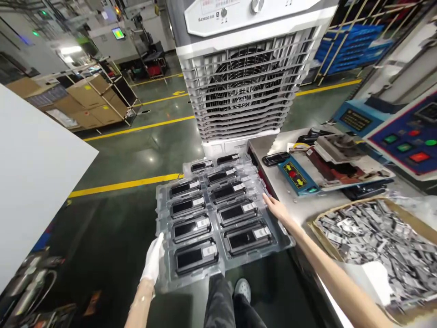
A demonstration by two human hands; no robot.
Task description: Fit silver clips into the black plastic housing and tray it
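Note:
A clear plastic tray point(221, 260) spans the space between my two hands, tilted away from me in the view. Two columns of black rectangular devices point(191, 258) lie in its pockets, each with a pale label at one end. My left hand point(153, 260), in a white glove, is closed on the tray's near left edge. On the opposite side my bare right hand point(276, 208) grips the right edge, next to the metal workbench point(293, 207). The undersides of the tray and some fingertips are hidden.
A large air cooler point(244, 91) stands just beyond the tray. On the bench are a blue fixture point(295, 175) and a cardboard box point(316, 234) of small grey parts. A control panel point(409, 136) juts in at right. A white panel point(37, 173) fills the left.

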